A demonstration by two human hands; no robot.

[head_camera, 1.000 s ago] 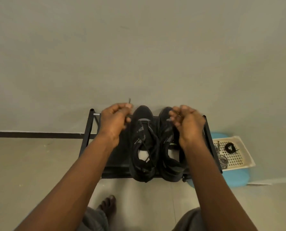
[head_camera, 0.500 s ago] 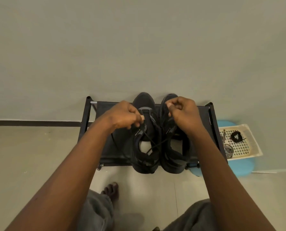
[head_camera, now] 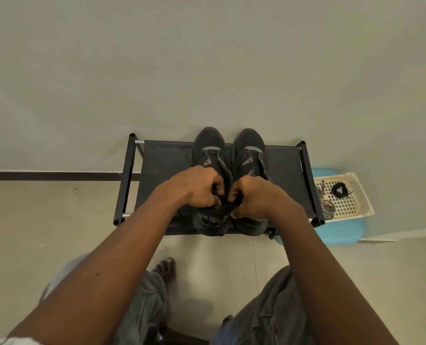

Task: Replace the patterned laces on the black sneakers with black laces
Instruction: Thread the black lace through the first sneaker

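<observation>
Atop black rack point(head_camera: 167, 165), left hand point(head_camera: 197, 190) and right hand point(head_camera: 254, 197) pinch black lace point(head_camera: 225, 206), hiding sneaker point(head_camera: 208, 143) eyelets

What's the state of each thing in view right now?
Left hand, gripping black lace.
Right hand, gripping same lace.
Black sneakers, side by side on rack.
Patterned laces, loose at basket edge.
Spare black lace, coiled in basket.

Both hands, left hand point(head_camera: 197, 189) and right hand point(head_camera: 253, 196), pinch a black lace point(head_camera: 225, 204) over the left sneaker point(head_camera: 208, 150) on a black rack point(head_camera: 167, 160); the right sneaker point(head_camera: 249, 148) sits beside it.
</observation>
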